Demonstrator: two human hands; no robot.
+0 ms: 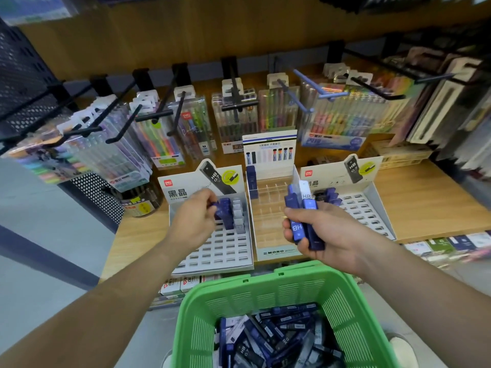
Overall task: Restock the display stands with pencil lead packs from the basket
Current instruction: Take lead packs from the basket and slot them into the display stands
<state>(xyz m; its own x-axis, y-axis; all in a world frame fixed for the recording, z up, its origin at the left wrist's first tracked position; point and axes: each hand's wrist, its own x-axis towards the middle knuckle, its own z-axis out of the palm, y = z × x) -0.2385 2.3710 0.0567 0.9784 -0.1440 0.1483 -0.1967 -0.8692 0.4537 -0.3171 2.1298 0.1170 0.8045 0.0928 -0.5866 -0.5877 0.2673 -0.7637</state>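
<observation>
Over the back rows of the left display stand (225,251), the left hand (195,216) pinches one blue pencil lead pack (223,208). The pack's long axis is roughly upright and its lower end is close to the slots, beside the few packs already seated there. This hand is plainly the nearer one to the empty slots, which run forward from it toward the person. The right hand (326,232) grips a bundle of packs (303,213) (mostly blue, standing on end) above the clear middle stand (273,224), apart from those slots. Below both hands, the green basket (265,280) holds many more, lying jumbled. The next move likely calls for a straight downward push.
</observation>
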